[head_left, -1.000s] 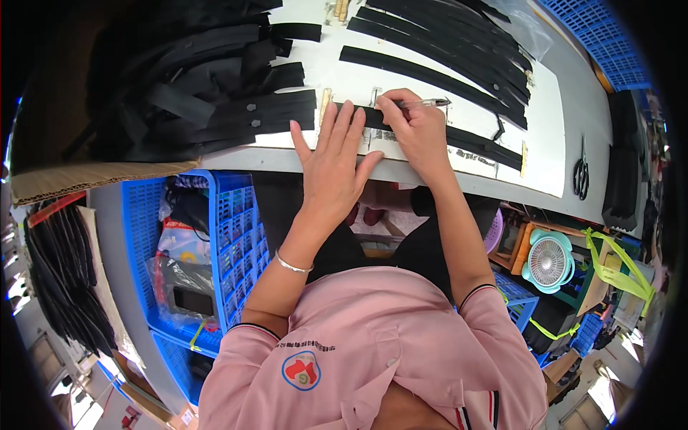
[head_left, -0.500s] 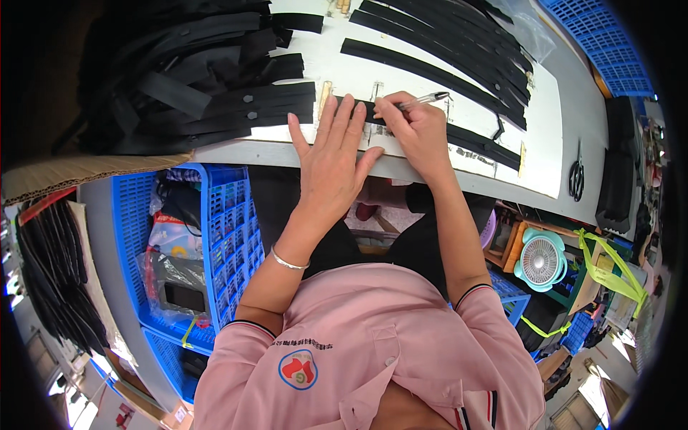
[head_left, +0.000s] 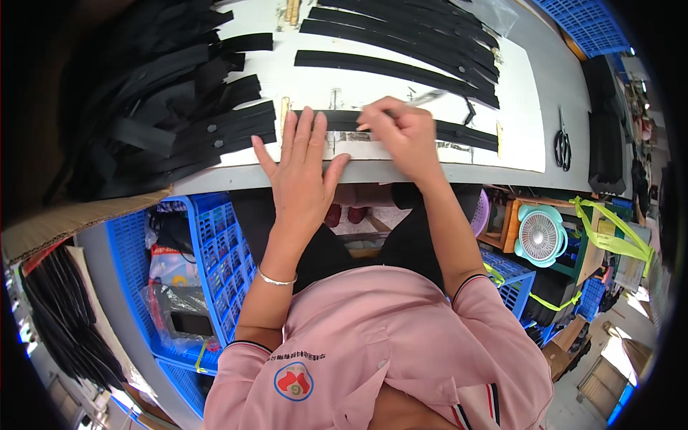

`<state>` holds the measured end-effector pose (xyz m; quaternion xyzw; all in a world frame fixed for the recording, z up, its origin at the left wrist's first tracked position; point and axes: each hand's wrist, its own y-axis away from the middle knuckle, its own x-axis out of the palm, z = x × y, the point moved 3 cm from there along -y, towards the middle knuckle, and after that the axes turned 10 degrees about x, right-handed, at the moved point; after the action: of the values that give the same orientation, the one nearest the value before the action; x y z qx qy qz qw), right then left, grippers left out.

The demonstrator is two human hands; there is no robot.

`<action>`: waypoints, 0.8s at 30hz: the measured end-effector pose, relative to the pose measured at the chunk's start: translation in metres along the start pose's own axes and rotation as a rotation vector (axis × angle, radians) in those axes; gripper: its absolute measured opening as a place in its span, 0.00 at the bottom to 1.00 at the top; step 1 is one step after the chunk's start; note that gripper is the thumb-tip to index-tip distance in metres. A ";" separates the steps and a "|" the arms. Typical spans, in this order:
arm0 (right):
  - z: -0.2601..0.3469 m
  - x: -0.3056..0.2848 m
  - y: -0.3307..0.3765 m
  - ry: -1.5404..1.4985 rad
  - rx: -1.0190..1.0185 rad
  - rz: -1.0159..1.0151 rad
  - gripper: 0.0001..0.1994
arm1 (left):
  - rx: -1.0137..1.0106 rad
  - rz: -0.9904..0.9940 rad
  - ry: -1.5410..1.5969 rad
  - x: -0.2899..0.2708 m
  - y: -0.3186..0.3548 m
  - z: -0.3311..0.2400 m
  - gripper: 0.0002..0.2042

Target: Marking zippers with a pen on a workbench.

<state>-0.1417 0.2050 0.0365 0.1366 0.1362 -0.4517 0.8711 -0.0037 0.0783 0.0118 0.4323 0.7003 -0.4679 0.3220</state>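
Note:
A black fabric strip (head_left: 466,135) lies lengthwise along the near edge of a white board (head_left: 517,154). My left hand (head_left: 299,161) rests flat on the strip's left part, fingers spread, with the thumb pointing to the right. Closed around a pen (head_left: 428,98), my right hand (head_left: 403,142) is over the middle of the same strip. Motion blurs the pen and that hand, and whether the tip touches the fabric is hidden. Dark marks and small tan pieces line the board beside the strip. Another black strip (head_left: 373,64) lies farther back.
Many black strips (head_left: 172,118) are heaped at the left, and more (head_left: 408,39) lie at the back. Black-handled scissors (head_left: 562,147) rest on the grey tabletop at the right. Blue baskets (head_left: 204,222) and a teal fan (head_left: 539,235) stand below table level.
The whole view has shifted, so the table appears farther left. My right hand and pen have moved slightly right along the strip and are now blurred. The left hand stays on the strip.

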 end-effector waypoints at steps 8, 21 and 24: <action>-0.035 -0.056 0.009 0.106 -0.056 -0.414 0.09 | 0.025 0.031 -0.005 0.000 -0.001 -0.002 0.32; -0.037 -0.056 0.006 0.160 -0.080 -0.406 0.09 | 0.210 0.040 0.268 0.028 -0.035 -0.070 0.27; -0.036 -0.056 0.007 0.253 -0.022 -0.379 0.10 | 0.194 0.030 0.274 0.029 -0.035 -0.069 0.24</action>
<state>-0.1706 0.2636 0.0245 0.1546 0.2723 -0.5851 0.7481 -0.0507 0.1455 0.0245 0.5317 0.6825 -0.4652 0.1872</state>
